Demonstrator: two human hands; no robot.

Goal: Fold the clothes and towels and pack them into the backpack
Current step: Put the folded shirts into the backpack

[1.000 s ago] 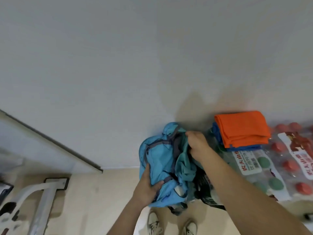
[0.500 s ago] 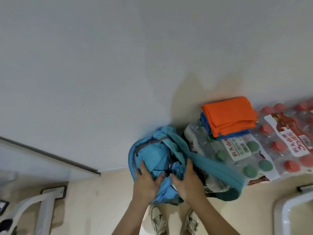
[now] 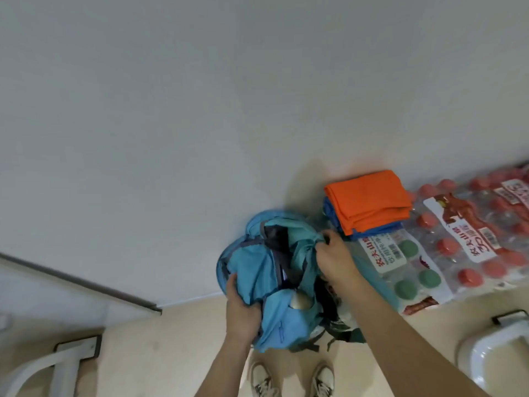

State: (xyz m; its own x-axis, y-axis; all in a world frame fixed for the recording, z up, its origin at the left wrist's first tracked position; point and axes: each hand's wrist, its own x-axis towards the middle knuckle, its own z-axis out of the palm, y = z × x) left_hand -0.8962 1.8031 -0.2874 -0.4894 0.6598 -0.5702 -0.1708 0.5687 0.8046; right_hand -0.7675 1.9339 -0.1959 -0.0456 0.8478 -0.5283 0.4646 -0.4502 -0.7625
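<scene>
Gripping left hand: fingers and thumb are clamped on the lower left side of the light blue fabric backpack, with the thumb lying on its front panel.
Right hand: curled tight on a bunch of teal fabric at the backpack's upper right edge; I cannot tell whether that fabric is the bag's own rim or a garment.
Backpack: stands on the beige floor against the white wall, held between the two hands, with its mouth gaping at the top.
Dark navy cloth: sits inside the backpack's open mouth, partly hidden by the teal folds.
Silvery rounded object: pokes out of a pocket on the backpack's lower right front; too little shows to tell what it is.
Black straps: hang at the backpack's right side, under the right forearm.
Folded orange cloth: lies right of the backpack and further back, on top of a folded blue cloth.
Shrink-wrapped pack of green-capped bottles: touches the backpack's right side and carries the two folded cloths.
Shrink-wrapped pack of red-capped bottles: lies beyond the green-capped pack, further right of the backpack.
Pale lace-up shoes: stand on the floor just nearer than the backpack.
White tubular frame: stands well to the left of the backpack.
White curved fixture: sits well to the backpack's right, nearer the viewer.
</scene>
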